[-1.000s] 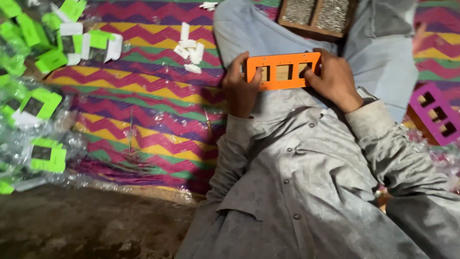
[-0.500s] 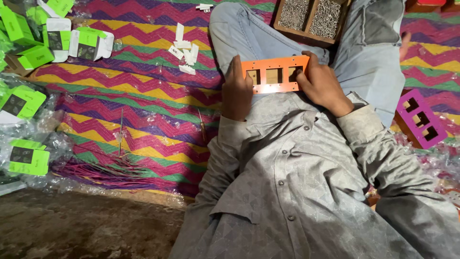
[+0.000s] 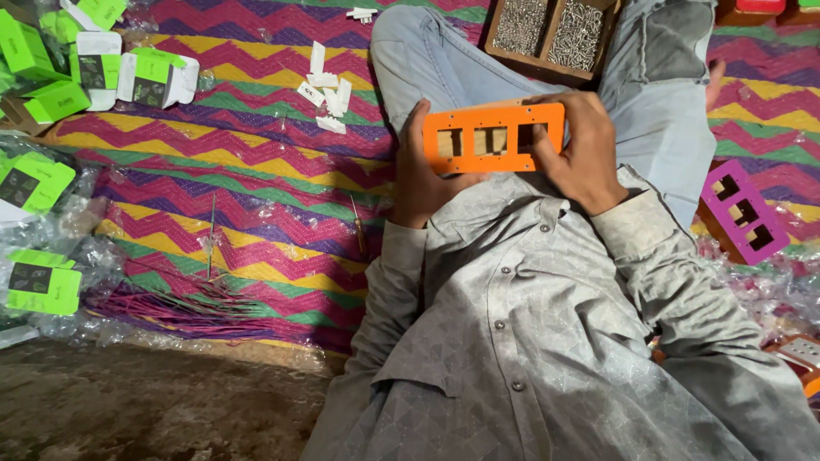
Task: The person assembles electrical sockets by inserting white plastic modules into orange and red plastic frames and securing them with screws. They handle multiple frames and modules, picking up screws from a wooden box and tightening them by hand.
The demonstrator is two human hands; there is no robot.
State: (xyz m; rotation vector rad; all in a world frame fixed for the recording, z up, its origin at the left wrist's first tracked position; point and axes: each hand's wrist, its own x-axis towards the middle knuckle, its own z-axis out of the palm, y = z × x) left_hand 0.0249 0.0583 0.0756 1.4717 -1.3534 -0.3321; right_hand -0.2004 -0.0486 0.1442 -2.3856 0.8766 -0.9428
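Beside green boxes [image 3: 51, 98], hand-held orange plate [image 3: 494, 137]

**Count of items on the mat**

One orange three-window plate [image 3: 494, 137]. One purple three-window plate [image 3: 745, 211]. One wooden tray [image 3: 553, 32] with two compartments of screws. Roughly seven small white plastic pieces [image 3: 325, 88] in a cluster, plus a few more at the top edge. About eight green-and-white cartons [image 3: 51, 101]; some are cut off. One screwdriver [image 3: 358, 224].
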